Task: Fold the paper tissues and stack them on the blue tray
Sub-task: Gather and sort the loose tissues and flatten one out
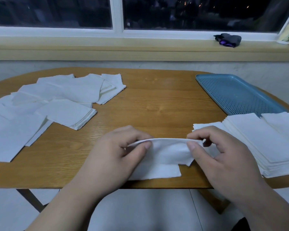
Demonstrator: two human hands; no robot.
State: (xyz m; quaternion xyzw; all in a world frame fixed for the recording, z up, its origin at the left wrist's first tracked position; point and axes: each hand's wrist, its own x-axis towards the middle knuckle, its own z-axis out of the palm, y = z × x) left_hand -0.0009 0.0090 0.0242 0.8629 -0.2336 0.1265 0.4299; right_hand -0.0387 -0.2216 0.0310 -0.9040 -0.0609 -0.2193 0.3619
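Nearest the lens, pinching either end of a raised crease: the left hand (117, 157) and the right hand (227, 160), thumb against curled forefinger, both closed on one thin white paper tissue (167, 152). Mid-fold, by the look of it, with the upper half arched between the two pinches and the lower flap lying flat at the near edge of the oval wood-grain table (157, 104). Likely to handle as next to weightless, limp, and easily torn or creased askew; best taken lightly at the corners or the ends of the fold, as here, and smoothed flat rather than pulled. Just to the right, close behind the right hand's knuckles, a neat thick stack of white tissues (265, 142), hiding the near end of the perforated blue plastic tray (232, 92); impossible to tell whether resting on the tray or only in front of it. Beyond the stack, the tray's dotted floor in plain view. Across the table to the left, well apart from the hands, a loose overlapping spread of white tissues (57, 100), some seemingly folded, others flat. Farthest back, on the pale yellow windowsill (140, 47) under a dark night window (190, 12), a small dark bundle with a purple patch (227, 40)
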